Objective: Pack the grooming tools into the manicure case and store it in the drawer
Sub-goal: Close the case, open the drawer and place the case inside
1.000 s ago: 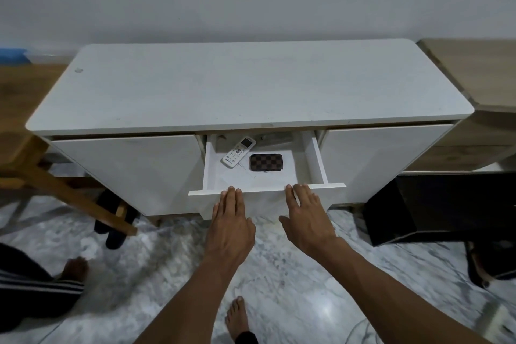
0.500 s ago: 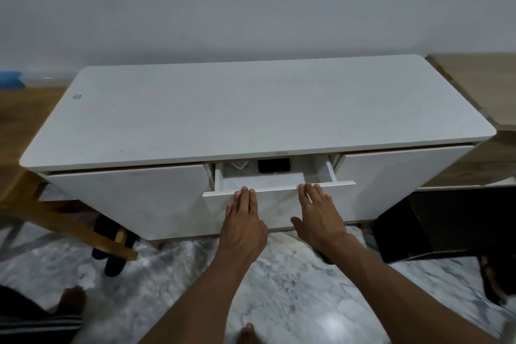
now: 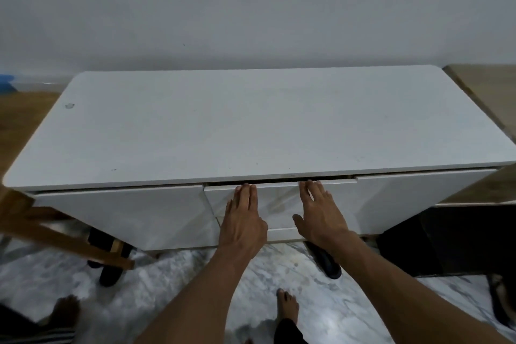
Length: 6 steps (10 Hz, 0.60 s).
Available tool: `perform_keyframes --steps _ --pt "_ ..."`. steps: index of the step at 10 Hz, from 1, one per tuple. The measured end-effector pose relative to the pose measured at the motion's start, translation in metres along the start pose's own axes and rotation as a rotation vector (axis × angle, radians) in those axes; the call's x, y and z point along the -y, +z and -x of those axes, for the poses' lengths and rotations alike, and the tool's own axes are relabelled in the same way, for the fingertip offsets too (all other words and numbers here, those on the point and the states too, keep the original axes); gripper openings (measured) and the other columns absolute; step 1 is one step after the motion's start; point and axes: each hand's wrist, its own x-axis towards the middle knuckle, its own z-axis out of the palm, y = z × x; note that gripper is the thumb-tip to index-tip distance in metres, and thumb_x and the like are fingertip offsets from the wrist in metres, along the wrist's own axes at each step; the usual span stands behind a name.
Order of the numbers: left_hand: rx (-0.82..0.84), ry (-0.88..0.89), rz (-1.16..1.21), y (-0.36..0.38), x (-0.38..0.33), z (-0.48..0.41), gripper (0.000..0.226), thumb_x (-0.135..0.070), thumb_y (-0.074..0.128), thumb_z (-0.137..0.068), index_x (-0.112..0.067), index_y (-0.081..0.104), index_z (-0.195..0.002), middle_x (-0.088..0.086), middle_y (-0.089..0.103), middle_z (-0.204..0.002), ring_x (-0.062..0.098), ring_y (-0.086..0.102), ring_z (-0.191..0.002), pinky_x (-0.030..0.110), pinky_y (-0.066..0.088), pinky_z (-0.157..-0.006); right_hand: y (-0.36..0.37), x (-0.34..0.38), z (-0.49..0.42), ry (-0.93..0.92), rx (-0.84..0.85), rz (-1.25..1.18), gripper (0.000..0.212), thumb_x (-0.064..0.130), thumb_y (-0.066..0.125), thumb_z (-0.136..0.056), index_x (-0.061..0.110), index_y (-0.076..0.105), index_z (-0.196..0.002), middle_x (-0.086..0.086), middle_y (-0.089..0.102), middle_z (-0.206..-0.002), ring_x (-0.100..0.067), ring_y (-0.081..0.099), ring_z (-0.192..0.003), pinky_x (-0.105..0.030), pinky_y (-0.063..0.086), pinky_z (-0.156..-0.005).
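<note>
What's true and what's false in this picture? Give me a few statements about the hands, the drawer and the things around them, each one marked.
1. The left hand and right hand lie flat on the drawer front. True.
2. The drawer front stands pulled far out. False: it is almost shut, with only a thin dark gap under the cabinet top.
3. The right hand grips a remote control. False: its fingers are straight and it holds nothing.
4. A bare foot stands on the marble-patterned floor between the arms. True.

Only a thin slit shows above the drawer [image 3: 279, 204].
</note>
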Motion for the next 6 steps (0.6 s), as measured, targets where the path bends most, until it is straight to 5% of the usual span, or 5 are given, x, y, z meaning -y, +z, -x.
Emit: perform_keyframes --steps 2,4,5,6 --pt "-0.053 -0.008 -0.009 0.003 0.001 -0.015 0.074 -0.020 0.046 -0.090 -0.002 0.011 -0.152 0.015 0.015 -0.159 0.030 0.015 -0.147 0.037 0.011 -0.119 0.003 0.000 -0.012 -0.023 -0.057 -0.001 0.086 0.034 0.056 -0.087 0.003 0.008 -0.152 -0.013 0.011 -0.160 -0.031 0.006 -0.149 -0.042 0.015 -0.120" --pt "0.000 -0.013 -0.052 0.001 0.000 -0.013 0.079 -0.029 0.042 -0.092 -0.004 -0.002 -0.152 0.011 0.002 -0.161 0.029 0.001 -0.149 0.036 0.004 -0.119 0.005 -0.003 -0.012 -0.021 -0.031 0.002 0.089 0.036 0.055 -0.087 0.006 0.004 -0.152 -0.011 0.005 -0.161 -0.031 0.001 -0.150 -0.042 0.012 -0.121" --pt "0.015 0.002 -0.003 -0.001 0.002 -0.015 0.079 -0.033 0.042 -0.092 -0.005 -0.001 -0.153 0.010 0.003 -0.161 0.029 0.001 -0.149 0.037 0.004 -0.119 -0.006 -0.002 -0.013 -0.034 0.017 -0.013 0.087 0.037 0.056 -0.086 0.007 0.008 -0.152 -0.010 0.015 -0.159 -0.030 0.013 -0.147 -0.044 0.021 -0.119" --pt "-0.062 0.026 0.111 -0.010 0.005 -0.001 0.075 -0.038 0.038 -0.090 -0.008 0.009 -0.152 0.013 0.025 -0.157 0.032 0.024 -0.144 0.040 0.017 -0.116 -0.037 0.001 -0.008 -0.014 0.013 -0.099 0.068 0.039 0.054 -0.091 0.015 0.027 -0.148 -0.005 0.037 -0.151 -0.026 0.043 -0.134 -0.039 0.037 -0.109"
